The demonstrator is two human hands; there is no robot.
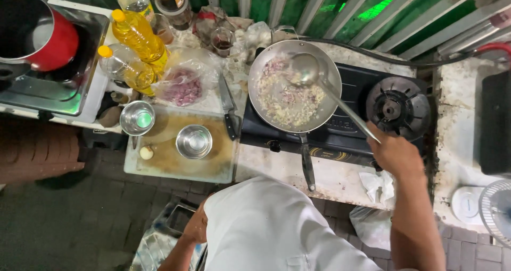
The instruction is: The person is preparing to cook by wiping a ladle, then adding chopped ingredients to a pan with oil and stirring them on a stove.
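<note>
Right hand point(395, 153): closed on ladle point(319, 84) handle end, bowl resting in frying pan point(294, 87), clear of the heat. Left hand point(196, 228): low, near side, grip indiscernible.

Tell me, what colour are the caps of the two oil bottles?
Both oil bottles have yellow-orange caps, shown in the head view.

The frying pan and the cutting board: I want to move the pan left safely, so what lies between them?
In the head view, a knife lies between the frying pan and the cutting board, blade pointing away, handle toward the person.
</note>
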